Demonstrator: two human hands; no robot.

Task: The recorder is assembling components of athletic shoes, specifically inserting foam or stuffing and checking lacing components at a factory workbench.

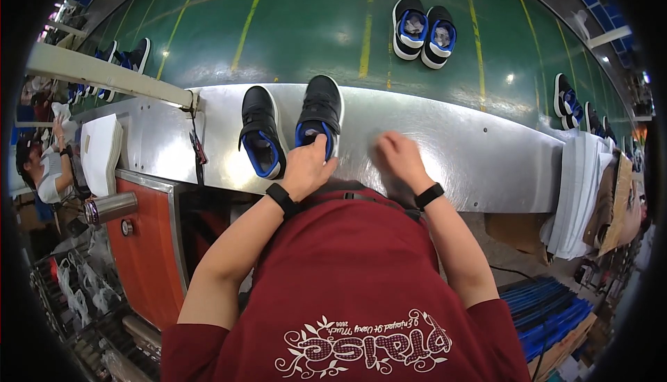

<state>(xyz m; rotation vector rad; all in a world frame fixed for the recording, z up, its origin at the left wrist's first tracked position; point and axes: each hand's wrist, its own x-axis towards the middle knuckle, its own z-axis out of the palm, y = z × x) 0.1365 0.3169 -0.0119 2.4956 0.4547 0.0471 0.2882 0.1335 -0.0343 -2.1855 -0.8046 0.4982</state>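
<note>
Two black shoes with white soles and blue linings stand side by side on the metal ledge, toes pointing away from me. At the heel of the right-hand shoe (321,108), my left hand (309,168) is closed on the collar, a finger at the opening. Some pale stuffing shows inside that shoe. The left-hand shoe (261,128) stands untouched beside it. My right hand (403,160) hangs over the ledge to the right of the pair. Its fingers are bent, but motion smears their tips, and I cannot make out anything in them.
Beyond the metal ledge (445,132) lies a green surface with yellow lines (306,28). It bears another stuffed pair of shoes (422,33), with more shoes at far left and right. A pale bar (111,73) crosses at left. White sheets (577,194) hang at right; a person (52,167) works at far left.
</note>
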